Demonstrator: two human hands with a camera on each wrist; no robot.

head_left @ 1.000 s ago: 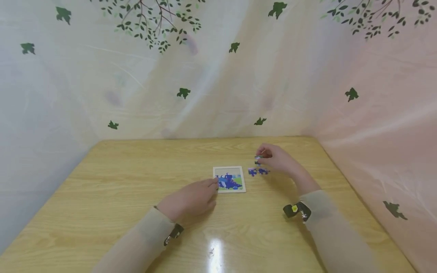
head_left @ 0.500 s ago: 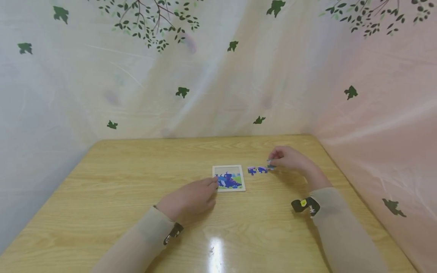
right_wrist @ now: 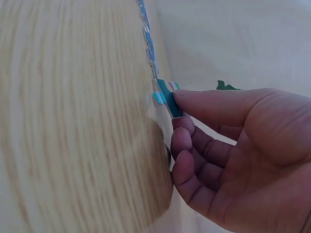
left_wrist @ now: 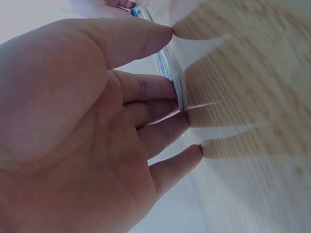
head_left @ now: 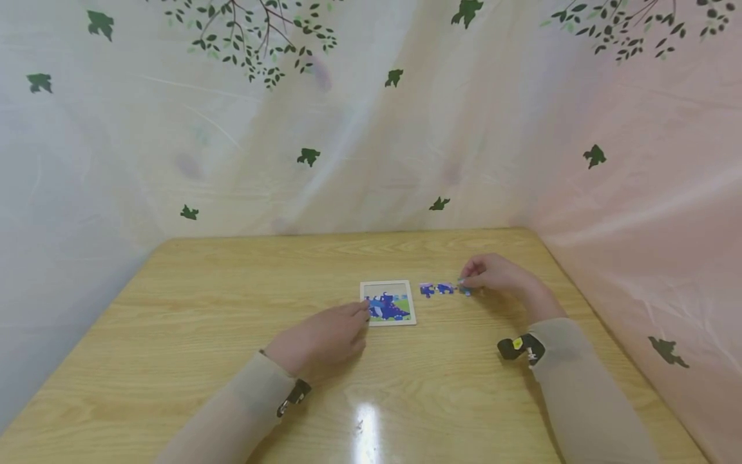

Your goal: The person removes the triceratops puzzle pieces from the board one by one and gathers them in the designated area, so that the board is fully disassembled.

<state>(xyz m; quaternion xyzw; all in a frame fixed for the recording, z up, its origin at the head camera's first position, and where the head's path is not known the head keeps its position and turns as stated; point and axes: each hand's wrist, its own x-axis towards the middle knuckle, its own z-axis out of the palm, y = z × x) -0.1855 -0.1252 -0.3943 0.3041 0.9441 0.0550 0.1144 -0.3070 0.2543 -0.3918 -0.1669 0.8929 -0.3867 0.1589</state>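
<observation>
A small white-framed jigsaw puzzle (head_left: 413,304) lies mid-table, its lower part filled with a blue dinosaur picture and a grey strip of backing showing along the top. Against its left edge rests my left hand (head_left: 324,335); in the left wrist view the fingers (left_wrist: 167,127) are extended, their tips on the table and frame side. To the right of the frame, my right hand (head_left: 498,280) pinches a jigsaw piece (right_wrist: 167,99) between thumb and fingers, low at the tabletop. Two purple-blue pieces, the left one (head_left: 426,290) and the right one (head_left: 444,288), lie in a row between frame and hand.
The wooden table (head_left: 203,309) ends at a pale curtain (head_left: 353,129) printed with leaves and branches at the back. More of that cloth hangs along the left and right sides. Dark wrist straps (head_left: 522,348) sit on both sleeves.
My right hand has carried the piece rightward from above the two loose pieces and lowered it to the table at the right end of their row. The left hand stays at the frame.
</observation>
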